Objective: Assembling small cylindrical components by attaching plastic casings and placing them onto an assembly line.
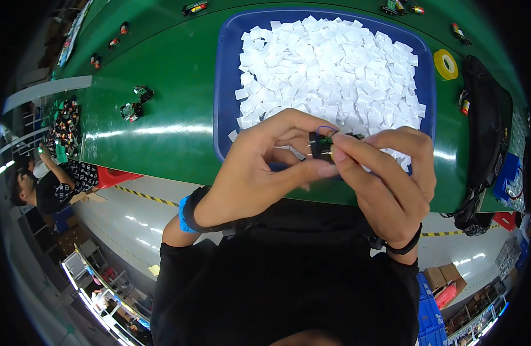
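Observation:
My left hand [260, 167] and my right hand [386, 179] meet in front of my chest, both pinching one small black component [319, 145] with a green part and a thin blue wire loop. The left thumb and fingers hold its left side; the right fingertips grip its right side. Just beyond my hands lies a blue tray [228, 86] heaped with several small white square pieces [329, 69]. My fingers hide most of the component.
The tray sits on a green conveyor belt [167, 115] carrying small assemblies [136, 104]. A yellow tape roll [446, 63] and a black bag [487, 127] lie at the right. Another person [46, 184] sits at the far left. Blue crates [432, 317] stand lower right.

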`<action>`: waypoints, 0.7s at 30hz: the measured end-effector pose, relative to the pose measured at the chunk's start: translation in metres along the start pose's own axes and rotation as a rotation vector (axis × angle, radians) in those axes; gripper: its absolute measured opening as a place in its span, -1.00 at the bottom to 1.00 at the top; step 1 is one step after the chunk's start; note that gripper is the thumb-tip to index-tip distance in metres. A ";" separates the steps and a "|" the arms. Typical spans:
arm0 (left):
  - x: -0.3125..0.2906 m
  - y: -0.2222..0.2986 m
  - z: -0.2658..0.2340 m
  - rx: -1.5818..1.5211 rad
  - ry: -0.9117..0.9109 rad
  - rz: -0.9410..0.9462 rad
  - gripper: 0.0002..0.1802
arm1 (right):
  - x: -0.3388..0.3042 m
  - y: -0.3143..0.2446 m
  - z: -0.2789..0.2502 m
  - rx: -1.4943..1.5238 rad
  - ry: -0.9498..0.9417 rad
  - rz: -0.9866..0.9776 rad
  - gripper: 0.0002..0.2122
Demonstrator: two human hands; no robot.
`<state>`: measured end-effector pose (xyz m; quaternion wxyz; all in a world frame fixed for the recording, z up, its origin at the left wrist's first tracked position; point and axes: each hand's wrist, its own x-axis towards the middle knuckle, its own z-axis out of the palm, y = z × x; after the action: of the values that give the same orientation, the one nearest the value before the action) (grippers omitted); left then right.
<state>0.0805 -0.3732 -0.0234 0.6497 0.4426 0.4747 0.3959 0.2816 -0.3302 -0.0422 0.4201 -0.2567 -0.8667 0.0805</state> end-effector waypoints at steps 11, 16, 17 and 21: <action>0.010 -0.021 0.011 -0.170 0.057 0.157 -0.63 | -0.015 0.000 -0.012 0.518 -0.043 0.592 -0.72; 0.012 -0.019 0.020 0.151 0.101 0.305 -0.63 | -0.027 0.001 -0.012 0.684 0.028 0.656 -0.78; 0.011 -0.016 0.020 0.327 0.099 0.382 -0.63 | -0.028 0.000 -0.011 0.684 0.030 0.657 -0.78; 0.013 -0.013 0.026 0.602 0.145 0.561 -0.64 | -0.029 -0.001 -0.010 0.881 0.147 0.805 -0.80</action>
<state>0.1100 -0.3699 -0.0349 0.3229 0.6959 0.4748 0.4312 0.3035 -0.3469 -0.0551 0.4825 -0.3712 -0.5551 0.5668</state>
